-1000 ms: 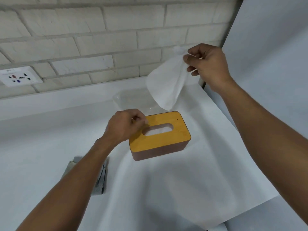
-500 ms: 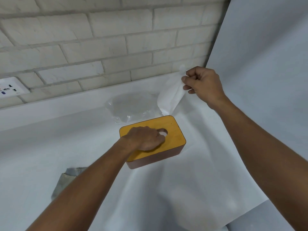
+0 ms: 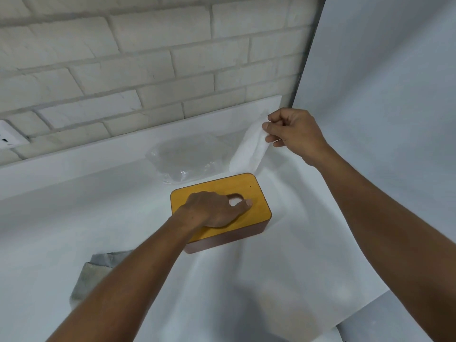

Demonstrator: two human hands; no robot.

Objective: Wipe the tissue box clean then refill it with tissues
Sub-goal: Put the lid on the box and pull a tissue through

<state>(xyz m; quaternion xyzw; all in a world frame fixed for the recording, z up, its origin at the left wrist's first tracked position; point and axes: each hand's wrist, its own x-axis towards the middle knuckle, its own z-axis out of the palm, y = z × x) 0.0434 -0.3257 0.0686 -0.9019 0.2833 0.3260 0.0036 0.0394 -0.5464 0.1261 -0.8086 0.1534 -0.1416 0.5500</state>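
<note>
1. A smooth white sheet [image 3: 271, 280] lies in soft folds under and all round the tissue box.
2. A wall [image 3: 148, 70] of rough whitewashed brick stands behind the tissue box.
3. The tissue box [image 3: 256, 191] is a rounded rectangle with a matte yellow wooden lid on a dark brown body, and an oval slot in the lid.
4. A crumpled clear plastic wrapper [image 3: 187, 156] lies just behind the tissue box.
5. The left hand [image 3: 212, 211] lies palm down on the lid with fingers bent at the slot; I cannot tell whether they pinch anything. 1 second ago it sat at the lid's left corner with the slot fully exposed; now it covers most of it.
6. The right hand [image 3: 293, 132], behind and right of the box, pinches the top edge of a thin white tissue [image 3: 249, 151]. 1 second ago the tissue spread wide above the box; now it hangs narrow behind the far right corner.
7. A grey cloth [image 3: 98, 270] lies crumpled, left and in front of the box, partly hidden by the left forearm.
8. A white wall socket [image 3: 9, 139] sits far left of the box.
</note>
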